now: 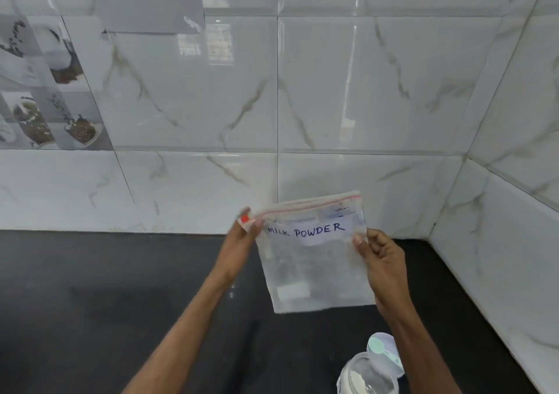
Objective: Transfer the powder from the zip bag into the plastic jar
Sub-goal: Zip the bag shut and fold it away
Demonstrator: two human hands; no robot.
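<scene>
A clear zip bag (314,266) with a white label reading "MILK POWDER" hangs upright in the air above the dark counter. It looks nearly see-through, with a faint white film inside. My left hand (242,242) pinches its top left corner by the zip strip. My right hand (381,260) grips its right edge just below the label. A clear plastic jar (366,377) stands at the bottom edge of the view, under my right forearm, with white powder inside. A pale green scoop (384,351) lies on a clear lid just behind the jar.
The dark glossy counter (106,303) runs left and forward. White marble-look wall tiles (332,91) close the back and the right side, meeting in a corner at the right. A decorated tile (45,91) is on the wall at far left.
</scene>
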